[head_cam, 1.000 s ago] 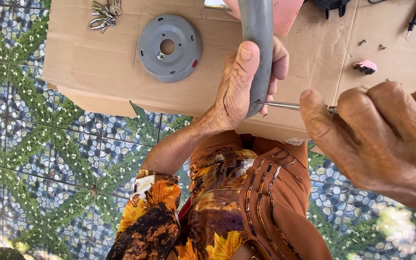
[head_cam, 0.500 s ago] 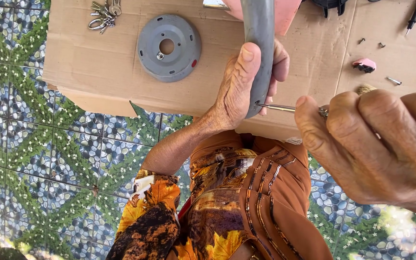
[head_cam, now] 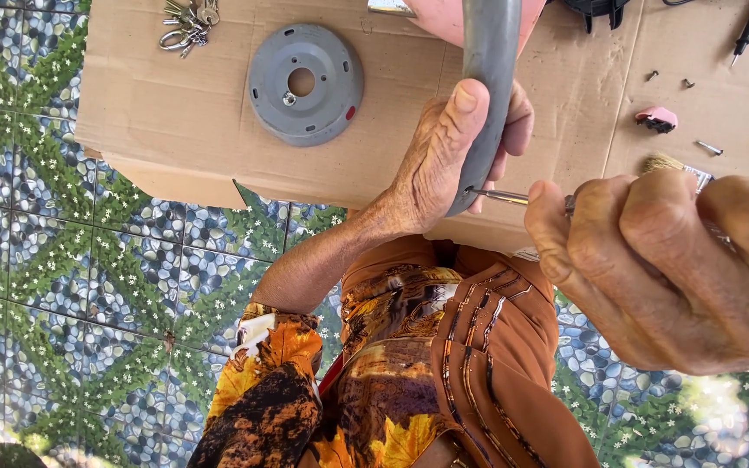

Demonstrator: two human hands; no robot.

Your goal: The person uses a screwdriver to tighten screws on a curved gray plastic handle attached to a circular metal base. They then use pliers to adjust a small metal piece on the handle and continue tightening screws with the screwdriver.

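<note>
Above the cardboard sheet's [head_cam: 175,104] near edge, the left hand [head_cam: 444,165] wraps the rigid, smooth grey tube [head_cam: 489,78], likely light, while the right hand [head_cam: 669,269] pinches a thin screwdriver [head_cam: 500,196] into its side.

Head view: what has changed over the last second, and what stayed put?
The right hand with the thin metal tool has drawn slightly back and lower in view, its tip still at the grey tube. The left hand keeps its grip on the tube. The grey disc, keys and cardboard have not moved.
</note>
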